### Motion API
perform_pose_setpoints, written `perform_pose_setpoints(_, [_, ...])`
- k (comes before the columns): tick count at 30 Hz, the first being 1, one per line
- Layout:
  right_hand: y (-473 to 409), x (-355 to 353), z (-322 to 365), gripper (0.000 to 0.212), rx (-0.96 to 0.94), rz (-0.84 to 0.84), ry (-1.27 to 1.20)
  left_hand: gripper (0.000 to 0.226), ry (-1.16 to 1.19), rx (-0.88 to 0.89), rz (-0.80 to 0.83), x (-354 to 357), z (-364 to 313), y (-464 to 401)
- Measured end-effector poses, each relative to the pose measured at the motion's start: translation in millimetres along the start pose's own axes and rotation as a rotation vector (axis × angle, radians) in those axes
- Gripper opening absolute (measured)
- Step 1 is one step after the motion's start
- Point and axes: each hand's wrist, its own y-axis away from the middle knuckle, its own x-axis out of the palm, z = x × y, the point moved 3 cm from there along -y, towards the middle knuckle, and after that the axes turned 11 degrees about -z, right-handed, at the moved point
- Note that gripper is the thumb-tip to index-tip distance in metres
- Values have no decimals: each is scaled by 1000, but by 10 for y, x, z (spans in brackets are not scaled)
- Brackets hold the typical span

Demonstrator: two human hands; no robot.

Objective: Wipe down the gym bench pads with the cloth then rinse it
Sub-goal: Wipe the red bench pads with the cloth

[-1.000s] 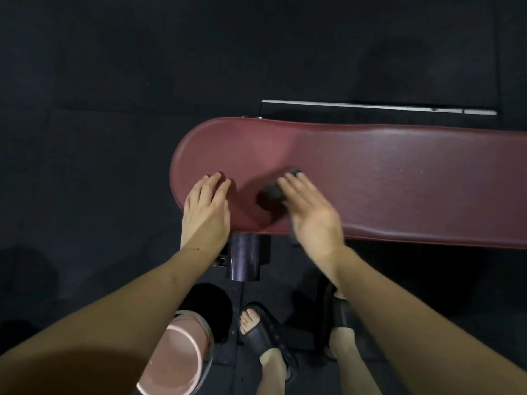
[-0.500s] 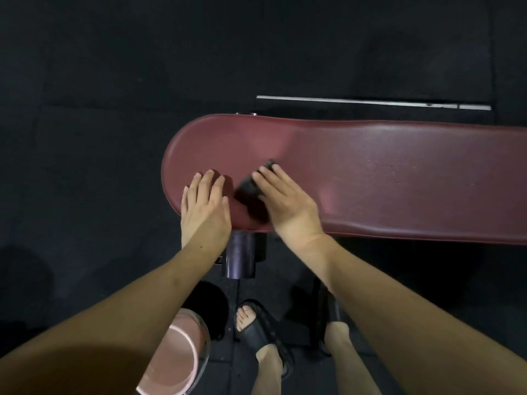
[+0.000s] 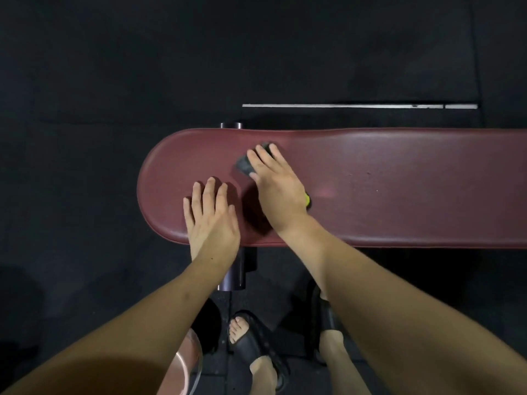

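Maroon vinyl covers the long rounded gym bench pad (image 3: 385,183), which runs from the person's left to the right edge of view and serves here as the tabletop for the work. The right hand (image 3: 278,192) lies flat on a dark grey wiping cloth (image 3: 244,164), its fingers (image 3: 263,156) extended and pressed down so that the palm spreads force across the cloth; the fingers are straight rather than curled, and the cloth is pinned beneath them, not pinched. The cloth sits on the pad's upper surface near the far edge, toward the rounded left end. A small yellow-green object (image 3: 307,199) shows at the heel of the right hand; whether it belongs to the cloth cannot be told.

The left hand (image 3: 212,220) rests palm-down on the near edge of the pad, fingers straight and slightly spread, holding nothing. This placement probably braces the body and steadies the pad while the other hand scrubs.

A pink round bucket (image 3: 185,372) stands on the dark floor by the person's sandalled feet (image 3: 253,343), close enough to serve, by judgement, for the rinse. Wiping appears to be in progress; most of the pad to the right remains to be covered
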Motion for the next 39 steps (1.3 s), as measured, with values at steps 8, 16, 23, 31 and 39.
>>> perform_pose_setpoints(8, [161,-773,-1430,40,334,-110,56,47,65,167,16,28,-518,-277])
perform_pose_setpoints(16, [-471,-161,-804,38,53,-118,-28,45,40,164,-65,291,-801,-587])
perform_pose_setpoints(23, [-107,-740,-1798,38,191,-103,31,45,38,179,-69,267,-801,-571])
perform_pose_setpoints(31, [-301,-430,-1263,38,257,-203,87,44,-2,229,-77,309,-807,-556])
perform_pose_setpoints(39, [-166,-611,-1616,41,31,-94,12,47,5,222,-74,306,-816,-572])
